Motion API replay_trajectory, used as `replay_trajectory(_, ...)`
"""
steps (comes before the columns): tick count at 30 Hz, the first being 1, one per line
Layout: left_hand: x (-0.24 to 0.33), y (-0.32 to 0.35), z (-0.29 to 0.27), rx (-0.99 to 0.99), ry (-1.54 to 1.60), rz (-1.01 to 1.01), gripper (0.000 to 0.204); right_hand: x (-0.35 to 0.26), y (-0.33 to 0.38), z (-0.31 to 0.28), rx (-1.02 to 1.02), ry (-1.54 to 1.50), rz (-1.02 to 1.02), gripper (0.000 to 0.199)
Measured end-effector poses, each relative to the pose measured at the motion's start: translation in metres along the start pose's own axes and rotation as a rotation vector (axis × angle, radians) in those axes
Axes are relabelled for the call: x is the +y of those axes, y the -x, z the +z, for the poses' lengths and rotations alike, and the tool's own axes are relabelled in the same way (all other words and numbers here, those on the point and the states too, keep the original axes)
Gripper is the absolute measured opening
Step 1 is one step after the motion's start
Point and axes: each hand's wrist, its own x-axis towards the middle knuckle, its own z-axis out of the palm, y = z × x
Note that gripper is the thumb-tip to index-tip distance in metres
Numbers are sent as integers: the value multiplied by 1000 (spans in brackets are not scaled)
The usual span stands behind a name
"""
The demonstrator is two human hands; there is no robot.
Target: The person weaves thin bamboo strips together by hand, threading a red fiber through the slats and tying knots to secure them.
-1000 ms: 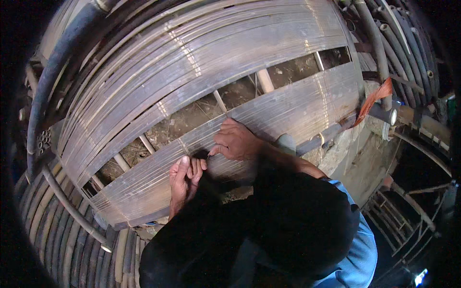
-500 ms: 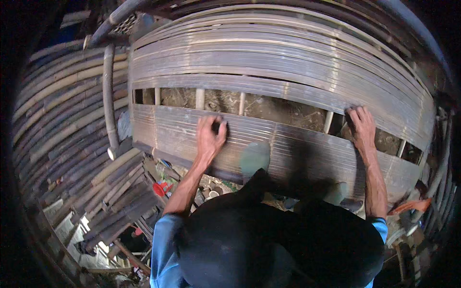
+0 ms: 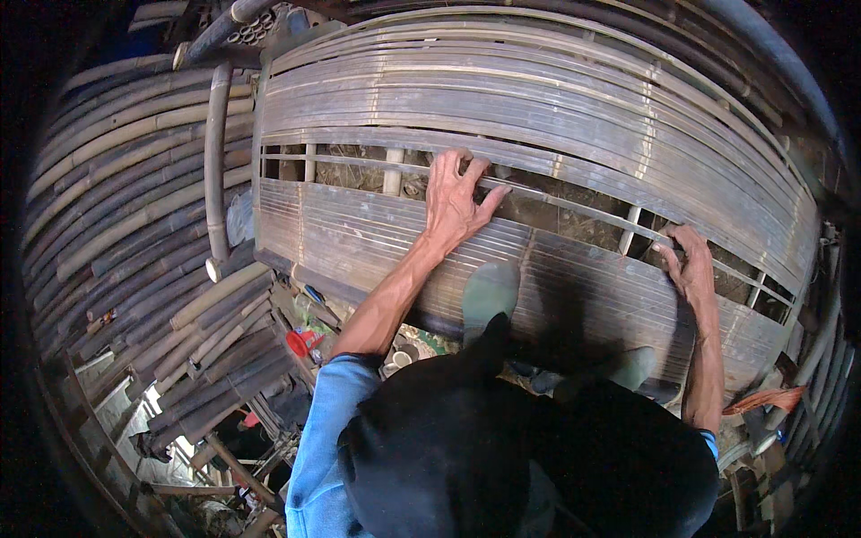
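Note:
A wide panel of grey bamboo slats (image 3: 556, 99) lies in front of me, with an open gap across its middle showing cross sticks and soil beneath. One thin loose slat (image 3: 574, 208) runs along that gap. My left hand (image 3: 456, 195) reaches up, its fingers hooked over this slat at the gap's left part. To the right, my right hand (image 3: 687, 265) curls around the same slat by the upper edge of the lower slat section (image 3: 359, 238). My two green boots (image 3: 490, 292) stand on the lower section.
Stacks of round bamboo poles (image 3: 126, 224) fill the left side. A thick pole (image 3: 215, 170) stands along the panel's left edge. Small tools and a red object (image 3: 300, 342) lie below the panel. An orange strap (image 3: 762, 402) lies at the right.
My left hand has moved up from the lower slats to the gap and now hooks the thin slat. My right hand stays at the gap's right end. The view shifted slightly.

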Motion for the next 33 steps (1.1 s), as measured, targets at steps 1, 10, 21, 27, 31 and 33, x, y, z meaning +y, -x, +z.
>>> replay_trajectory(1,-1,1,-2,-24,13,-22,42,-5,-1,-2,-3,-2,-3,25)
replay_trajectory(10,19,10,0,-450,76,-111,30,17,34,2,114,-60,6,30)
replay_trajectory(21,-14,2,-7,-707,243,-228,29,185,176,-99,613,409,647,50)
replay_trajectory(27,13,6,-9,-505,-118,-86,29,199,191,-88,417,410,705,58)
replay_trajectory(31,-29,17,2,-380,-170,10,33,158,191,-74,794,123,840,57)
replay_trajectory(33,-34,21,7,-244,-205,-3,34,138,199,-54,847,193,794,49)
